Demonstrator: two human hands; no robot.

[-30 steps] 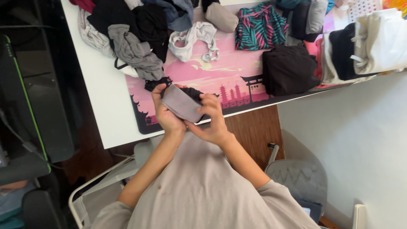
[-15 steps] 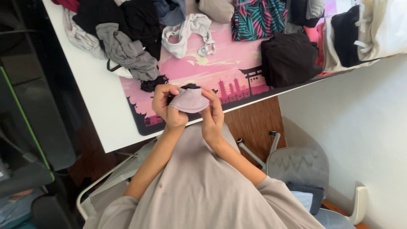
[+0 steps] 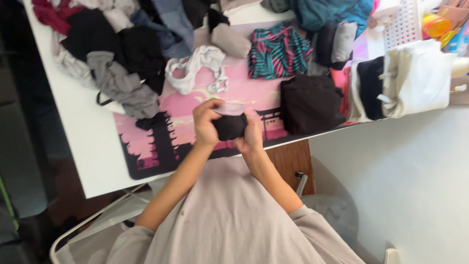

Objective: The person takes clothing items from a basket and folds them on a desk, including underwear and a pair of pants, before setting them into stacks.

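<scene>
Black rolled garment gripped between our left hand and right hand, both closed round it, above pink mat on bench; pale band faced away; long axis unclear.

A pink printed desk mat lies on the white tabletop. A folded black garment sits at the mat's right, a heap of grey and black clothes at its left. A folded palm-leaf patterned garment lies behind the black one.
</scene>
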